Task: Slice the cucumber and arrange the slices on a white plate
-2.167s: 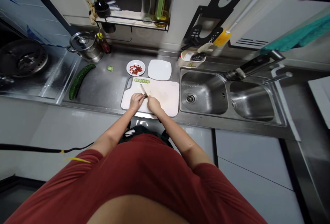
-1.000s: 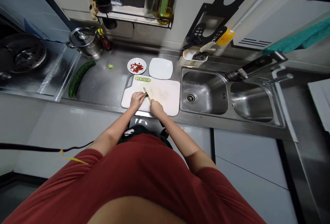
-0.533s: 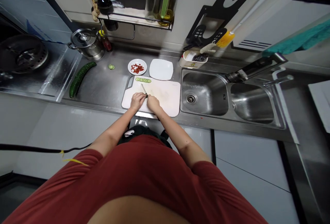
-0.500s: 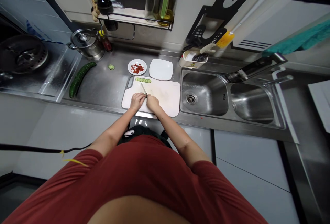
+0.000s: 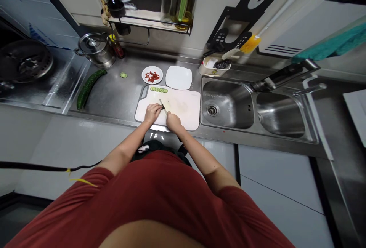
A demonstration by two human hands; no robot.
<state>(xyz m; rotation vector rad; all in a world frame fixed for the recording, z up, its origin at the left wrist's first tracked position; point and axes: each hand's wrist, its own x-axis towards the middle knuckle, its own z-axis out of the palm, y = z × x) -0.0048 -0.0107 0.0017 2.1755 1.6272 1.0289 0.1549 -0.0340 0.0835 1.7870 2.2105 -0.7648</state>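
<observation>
My right hand (image 5: 173,121) is wrapped round the handle of a knife (image 5: 164,106), whose blade points up and left over the white cutting board (image 5: 185,107). At the blade's left, my left hand (image 5: 152,113) pinches a small dark piece (image 5: 162,107) against the board; what it is cannot be made out. A row of overlapping cucumber slices (image 5: 159,89) lies along the board's top left edge. Beyond the board stand a white plate of chopped red pieces (image 5: 152,76) and a bare square white plate (image 5: 178,77).
A whole cucumber (image 5: 89,88) and a few cucumber slices (image 5: 123,75) lie on the steel counter at left. Behind them stands a lidded pot (image 5: 95,50). A double sink (image 5: 228,105) is right of the board, with a utensil holder (image 5: 214,67) behind.
My right hand has moved right and slightly towards me with the knife, away from my left hand. The blade now shows more clearly. My left hand has barely moved.
</observation>
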